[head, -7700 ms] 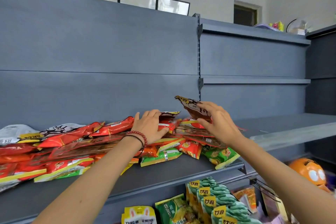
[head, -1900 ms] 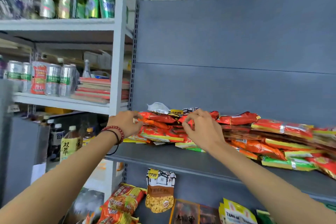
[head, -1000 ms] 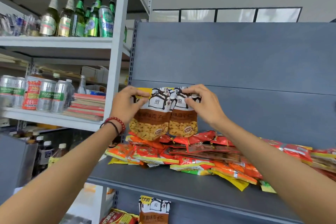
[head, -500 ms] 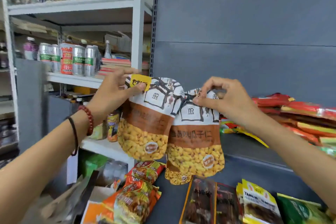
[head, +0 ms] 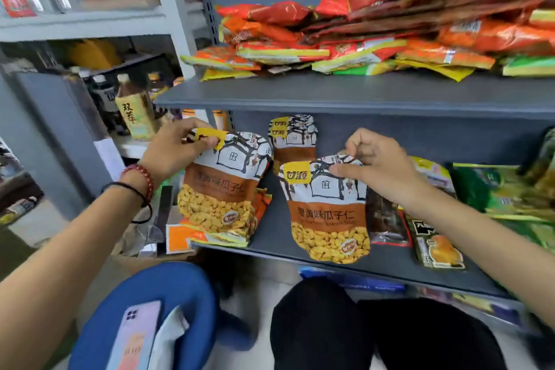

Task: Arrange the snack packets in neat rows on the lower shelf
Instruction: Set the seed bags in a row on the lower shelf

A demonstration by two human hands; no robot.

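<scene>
Snack packets in play: two matching seed pouches, one per hand, both low over the lower shelf (head: 271, 237). My left hand (head: 177, 153) pinches the top corner of the left pouch (head: 219, 189). It hangs over the shelf's left end, slightly tilted, on top of an orange packet (head: 262, 203) at the front-left corner. My right hand (head: 381, 168) pinches the top edge of the right pouch (head: 327, 219), whose bottom reaches close to the front edge. Hands are apart, with a strip of bare shelf between the pouches.

Key relation: both long axes run back wall to front edge, tops toward the wall. A third identical pouch (head: 292, 141) stands at the back, in line with that gap. The right pouch sits just beside a dark packet (head: 387, 219), which looks like the row reference.

My read: set the right pouch down first and square it to the front edge. The left one needs rotating to match, and the orange packet under it may leave it crooked.
</scene>
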